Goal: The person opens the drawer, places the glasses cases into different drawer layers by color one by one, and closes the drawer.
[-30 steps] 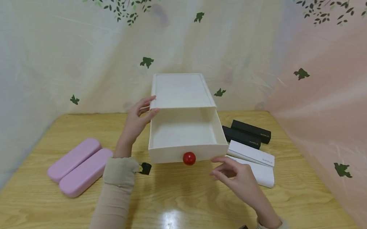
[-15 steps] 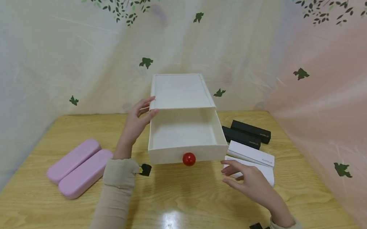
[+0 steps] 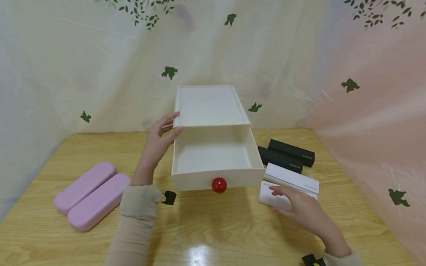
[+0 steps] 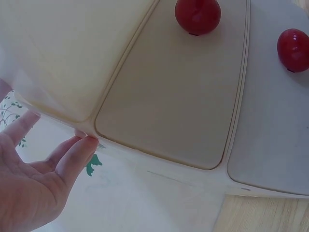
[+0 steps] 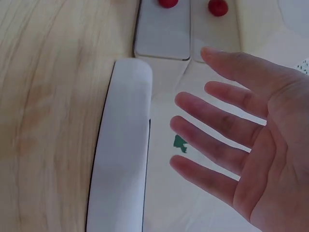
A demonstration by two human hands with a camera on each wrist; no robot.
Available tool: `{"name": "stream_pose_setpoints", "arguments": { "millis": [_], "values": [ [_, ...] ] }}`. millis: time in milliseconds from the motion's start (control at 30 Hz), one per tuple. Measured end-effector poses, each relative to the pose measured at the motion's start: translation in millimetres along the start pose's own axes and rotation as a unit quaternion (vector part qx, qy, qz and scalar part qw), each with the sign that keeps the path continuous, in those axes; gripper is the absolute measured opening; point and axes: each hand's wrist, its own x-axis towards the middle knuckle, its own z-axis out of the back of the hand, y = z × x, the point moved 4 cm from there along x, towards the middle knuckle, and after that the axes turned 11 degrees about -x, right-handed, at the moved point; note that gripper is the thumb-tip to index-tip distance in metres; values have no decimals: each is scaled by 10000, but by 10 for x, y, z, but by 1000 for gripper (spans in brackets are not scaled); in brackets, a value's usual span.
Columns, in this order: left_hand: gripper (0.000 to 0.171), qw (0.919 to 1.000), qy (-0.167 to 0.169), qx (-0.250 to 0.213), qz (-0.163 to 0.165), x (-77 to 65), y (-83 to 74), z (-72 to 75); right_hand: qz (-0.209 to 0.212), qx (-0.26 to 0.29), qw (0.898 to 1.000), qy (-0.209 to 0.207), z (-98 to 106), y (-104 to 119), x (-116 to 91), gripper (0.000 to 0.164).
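A white drawer cabinet [image 3: 210, 105] stands mid-table, its top drawer [image 3: 192, 181] pulled out and bare inside, with a red knob [image 3: 219, 185] on the front. My left hand [image 3: 155, 144] rests its fingertips and thumb on the cabinet's left side. Lower drawers [image 4: 164, 111] with red knobs sit closed in the left wrist view. My right hand [image 3: 305, 209] hovers at the long white cases [image 3: 272, 197] on the right, overlapping the nearer one. In the right wrist view its fingers are spread and hold nothing, beside a white case [image 5: 120, 145].
Two long black boxes [image 3: 291, 153] lie behind the white cases, close to the cabinet's right side. On the left, two pink cases [image 3: 97, 198] lie side by side. A leaf-printed curtain [image 3: 127, 64] hangs behind the wooden table [image 3: 214, 234].
My right hand has moved right, away from the front of the drawer and over to the white cases. The left hand stays on the cabinet, and the drawer has not moved.
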Motion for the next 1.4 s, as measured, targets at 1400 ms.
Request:
{"name": "stream_pose_setpoints", "arguments": {
  "millis": [1400],
  "values": [
    [50, 9999, 23, -122, 42, 1, 18, 2, 213, -745, 9960, 453, -164, -387, 13, 57]
  ]
}}
